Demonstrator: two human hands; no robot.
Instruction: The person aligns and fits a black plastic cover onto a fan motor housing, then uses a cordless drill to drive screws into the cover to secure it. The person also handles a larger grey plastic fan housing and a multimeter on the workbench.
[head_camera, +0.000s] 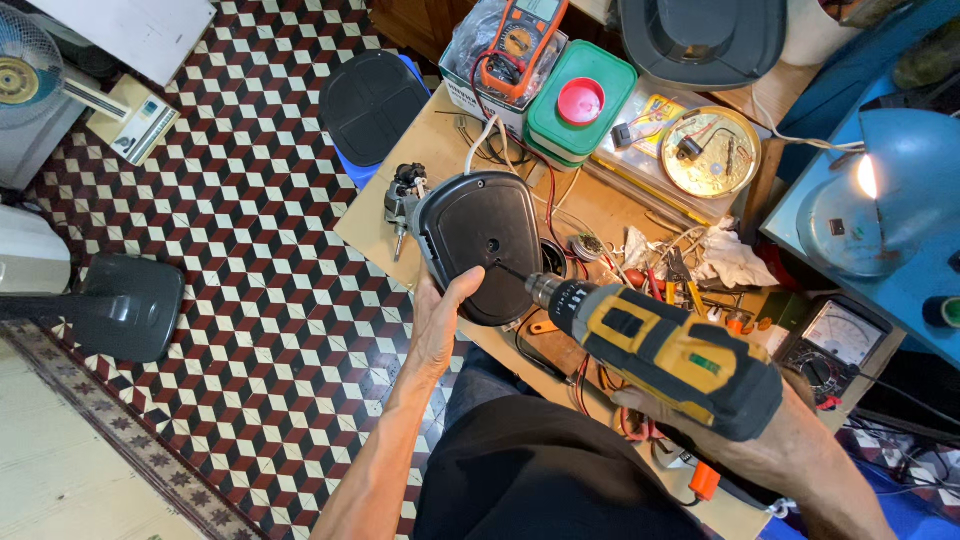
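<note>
As seen left to right, the left hand (437, 325) is wrapped round the lower rim of the black fan motor housing (478, 245) at the workbench edge (372, 238); rigid, likely light, smooth plastic, best gripped by rim. The cordless drill (660, 350) is clasped by the right hand (790, 450), bit on housing.

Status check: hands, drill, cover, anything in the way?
Left hand steadies black fan-base cover. Right hand grips yellow cordless drill, bit on cover. Loose wires close behind.

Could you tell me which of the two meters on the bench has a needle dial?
The black meter at the right, beside the drill; the orange one up top has a rotary knob.
</note>
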